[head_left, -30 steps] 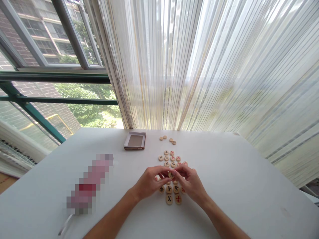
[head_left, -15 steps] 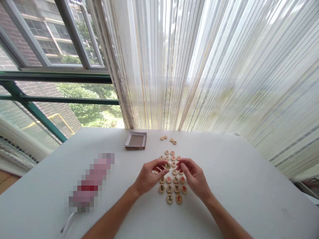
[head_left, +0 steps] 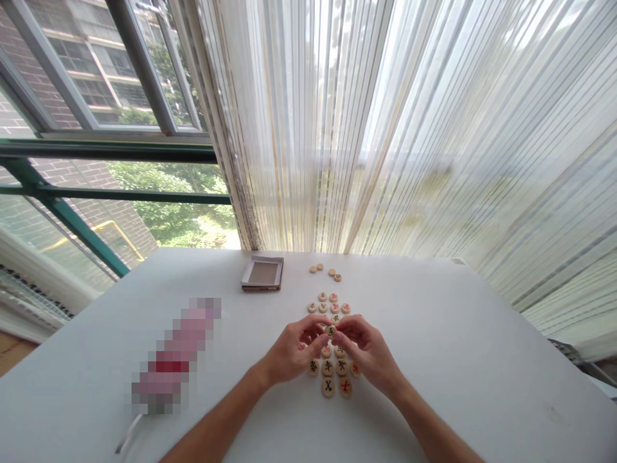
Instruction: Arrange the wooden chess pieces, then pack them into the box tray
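Round wooden game discs with red or black characters lie in rows on the white table (head_left: 434,360). My left hand (head_left: 289,350) and my right hand (head_left: 366,350) meet above the rows. Together their fingertips pinch one disc with a black character (head_left: 330,331), lifted just over the others. Below the hands, a row of discs (head_left: 328,368) and two more discs (head_left: 336,387) lie flat. Several further discs (head_left: 328,302) sit beyond the fingers. My hands hide some of the middle rows.
A small open brown box (head_left: 261,274) stands at the back of the table. Several loose discs (head_left: 325,272) lie to its right. A blurred pink object (head_left: 176,354) lies at the left. Sheer curtains (head_left: 385,128) and a window (head_left: 96,128) close off the far edge.
Half a second ago my hands were apart, with the disc near my left fingers. They have come together again and both pinch one disc, a little nearer to me.
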`<state>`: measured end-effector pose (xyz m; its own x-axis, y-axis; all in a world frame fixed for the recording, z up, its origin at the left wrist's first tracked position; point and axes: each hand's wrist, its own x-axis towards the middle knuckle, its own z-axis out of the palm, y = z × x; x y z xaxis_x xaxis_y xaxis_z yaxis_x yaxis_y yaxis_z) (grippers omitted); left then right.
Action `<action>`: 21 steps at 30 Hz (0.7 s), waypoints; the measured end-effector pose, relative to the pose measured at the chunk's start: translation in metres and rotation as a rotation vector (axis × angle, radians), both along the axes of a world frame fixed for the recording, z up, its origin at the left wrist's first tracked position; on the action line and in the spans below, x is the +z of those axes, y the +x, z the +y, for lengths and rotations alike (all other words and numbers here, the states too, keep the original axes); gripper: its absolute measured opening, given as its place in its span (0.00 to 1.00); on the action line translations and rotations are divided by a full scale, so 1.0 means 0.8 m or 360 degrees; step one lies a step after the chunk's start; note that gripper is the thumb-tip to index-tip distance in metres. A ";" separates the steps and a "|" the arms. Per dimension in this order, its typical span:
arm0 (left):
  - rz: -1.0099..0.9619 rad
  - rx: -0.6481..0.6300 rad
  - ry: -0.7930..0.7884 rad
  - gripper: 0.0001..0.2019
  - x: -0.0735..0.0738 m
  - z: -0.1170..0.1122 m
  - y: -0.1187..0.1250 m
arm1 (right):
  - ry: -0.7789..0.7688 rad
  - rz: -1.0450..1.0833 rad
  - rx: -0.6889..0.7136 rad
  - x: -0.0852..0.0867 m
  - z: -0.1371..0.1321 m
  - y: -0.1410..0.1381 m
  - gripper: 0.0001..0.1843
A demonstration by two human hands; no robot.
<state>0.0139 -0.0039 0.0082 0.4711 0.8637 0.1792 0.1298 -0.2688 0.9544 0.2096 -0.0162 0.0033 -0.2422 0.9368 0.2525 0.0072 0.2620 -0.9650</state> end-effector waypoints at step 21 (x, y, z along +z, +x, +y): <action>-0.0085 0.0073 -0.0125 0.16 0.000 -0.001 0.003 | 0.0086 -0.0162 0.0029 0.001 -0.009 -0.009 0.09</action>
<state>0.0159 -0.0046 0.0078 0.4222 0.8966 0.1337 0.0888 -0.1877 0.9782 0.2024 -0.0238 0.0039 -0.2864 0.9176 0.2757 0.0993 0.3146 -0.9440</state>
